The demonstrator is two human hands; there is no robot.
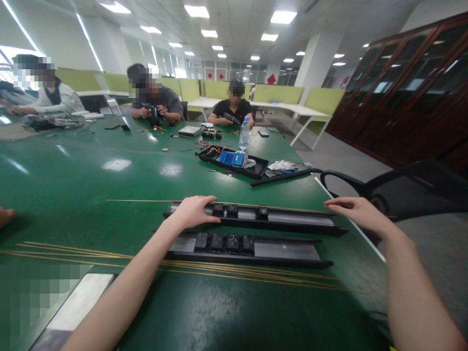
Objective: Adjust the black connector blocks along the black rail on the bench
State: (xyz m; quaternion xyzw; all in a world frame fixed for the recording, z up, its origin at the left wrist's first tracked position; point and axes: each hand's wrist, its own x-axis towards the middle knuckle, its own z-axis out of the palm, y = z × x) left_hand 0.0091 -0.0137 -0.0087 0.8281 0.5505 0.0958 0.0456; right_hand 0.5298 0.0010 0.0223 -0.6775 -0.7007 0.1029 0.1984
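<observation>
My left hand [192, 212] lies over the left part of the far black channel [300, 224], thumb and fingers spread across its width. Several small black blocks [232, 211] sit inside that channel. A thin brass-coloured rod [139, 200] runs along its far edge, past my left fingertips. At the right end, my right hand [356, 210] hovers with fingers stretched out, close above the rod's line; I see nothing clearly held in it. Nearer to me lies a second black channel [288, 249], with several black blocks [231, 243] side by side in it.
Several thin rods [256, 271] lie along the near channel. Beyond are a black tray [259, 168] with a blue finned part [232, 158], a water bottle [244, 134], a cloth [281, 167] and a black strip [281, 178]. A chair [413, 190] stands right; several people sit around the table.
</observation>
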